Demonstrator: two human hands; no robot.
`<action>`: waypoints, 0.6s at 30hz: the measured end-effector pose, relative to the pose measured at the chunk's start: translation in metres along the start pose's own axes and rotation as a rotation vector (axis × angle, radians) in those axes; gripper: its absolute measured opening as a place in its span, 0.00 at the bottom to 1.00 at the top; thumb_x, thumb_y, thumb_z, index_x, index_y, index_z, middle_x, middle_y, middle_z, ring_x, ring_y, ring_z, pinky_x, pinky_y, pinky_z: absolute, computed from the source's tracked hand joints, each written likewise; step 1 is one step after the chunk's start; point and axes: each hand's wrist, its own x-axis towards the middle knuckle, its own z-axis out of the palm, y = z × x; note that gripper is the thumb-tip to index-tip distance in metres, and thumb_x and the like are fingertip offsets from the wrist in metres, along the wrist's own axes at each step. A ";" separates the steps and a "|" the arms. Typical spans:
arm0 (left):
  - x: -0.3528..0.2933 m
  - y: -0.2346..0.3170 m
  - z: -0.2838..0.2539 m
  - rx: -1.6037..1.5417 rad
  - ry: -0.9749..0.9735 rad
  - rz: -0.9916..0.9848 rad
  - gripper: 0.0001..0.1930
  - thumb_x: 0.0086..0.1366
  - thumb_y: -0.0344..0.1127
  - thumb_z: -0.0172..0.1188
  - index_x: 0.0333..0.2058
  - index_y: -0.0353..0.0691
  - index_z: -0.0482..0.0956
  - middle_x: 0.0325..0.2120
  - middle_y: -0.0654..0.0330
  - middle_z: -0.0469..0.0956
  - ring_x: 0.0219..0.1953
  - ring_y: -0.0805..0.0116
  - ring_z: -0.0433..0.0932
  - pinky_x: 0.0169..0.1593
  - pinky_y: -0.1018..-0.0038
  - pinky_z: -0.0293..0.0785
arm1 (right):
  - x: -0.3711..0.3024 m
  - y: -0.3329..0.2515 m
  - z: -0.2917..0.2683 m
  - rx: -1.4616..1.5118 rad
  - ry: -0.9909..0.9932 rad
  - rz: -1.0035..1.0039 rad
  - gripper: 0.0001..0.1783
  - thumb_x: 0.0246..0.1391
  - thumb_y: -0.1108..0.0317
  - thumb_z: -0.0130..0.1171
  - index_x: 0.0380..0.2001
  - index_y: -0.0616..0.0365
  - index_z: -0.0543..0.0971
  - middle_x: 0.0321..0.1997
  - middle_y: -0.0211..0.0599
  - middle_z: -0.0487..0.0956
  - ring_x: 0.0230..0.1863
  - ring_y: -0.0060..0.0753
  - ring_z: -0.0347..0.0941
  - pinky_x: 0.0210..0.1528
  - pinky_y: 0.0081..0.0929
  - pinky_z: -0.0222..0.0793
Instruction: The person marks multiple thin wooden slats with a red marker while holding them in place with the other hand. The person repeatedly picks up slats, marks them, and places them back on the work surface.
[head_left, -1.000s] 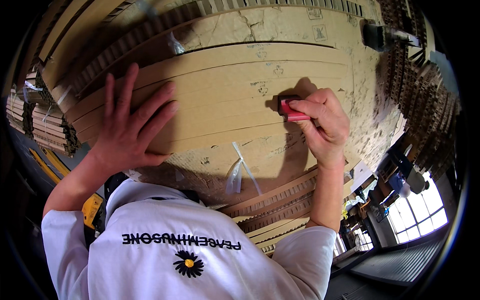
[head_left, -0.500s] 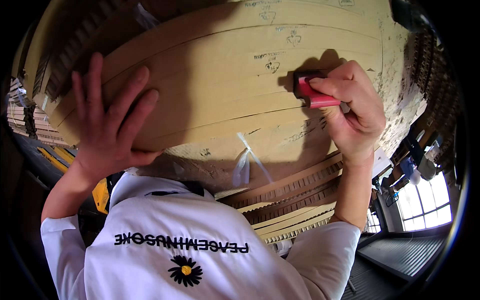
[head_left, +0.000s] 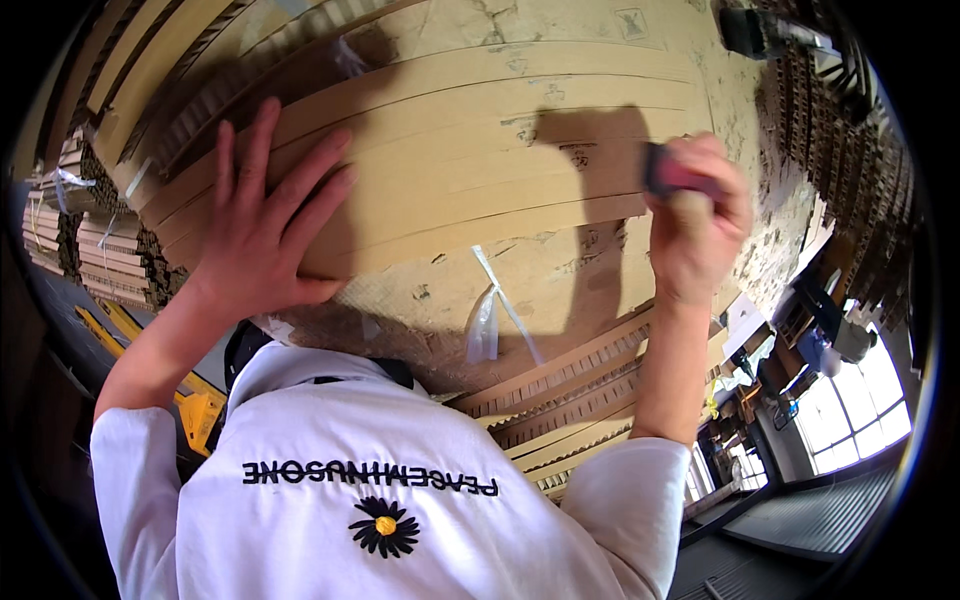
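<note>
At cardboard strips (head_left: 440, 170) | left hand (head_left: 265, 225) is resting on them, fingers wide | right hand (head_left: 700, 240) is gripping blurred red block (head_left: 680, 177) between fingers

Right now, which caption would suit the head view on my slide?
Left grip spread across cardboard strips, right grip holding a small red-and-black block.

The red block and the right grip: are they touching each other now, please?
Touching. The head view shows the right grip closed around the red block, with no gap visible between them, although both are blurred.
</note>
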 end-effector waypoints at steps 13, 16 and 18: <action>-0.001 -0.002 -0.003 -0.007 -0.014 0.001 0.54 0.35 0.61 0.72 0.62 0.42 0.66 0.69 0.52 0.59 0.71 0.27 0.47 0.66 0.24 0.38 | -0.034 0.014 0.028 -0.558 -0.292 -0.126 0.14 0.42 0.80 0.70 0.37 0.59 0.86 0.28 0.32 0.73 0.27 0.28 0.70 0.27 0.23 0.64; -0.001 -0.001 -0.002 -0.015 -0.004 0.000 0.54 0.35 0.61 0.72 0.63 0.43 0.66 0.69 0.52 0.59 0.71 0.27 0.47 0.66 0.24 0.38 | -0.028 0.013 0.031 -0.582 -0.298 -0.152 0.15 0.41 0.80 0.70 0.36 0.57 0.86 0.26 0.31 0.72 0.25 0.27 0.69 0.25 0.24 0.63; -0.001 -0.002 -0.002 -0.021 0.003 0.001 0.55 0.35 0.60 0.72 0.63 0.43 0.65 0.70 0.53 0.59 0.71 0.27 0.47 0.66 0.24 0.39 | -0.028 0.014 0.032 -0.595 -0.300 -0.154 0.14 0.41 0.80 0.70 0.35 0.57 0.86 0.26 0.31 0.72 0.24 0.27 0.69 0.24 0.24 0.62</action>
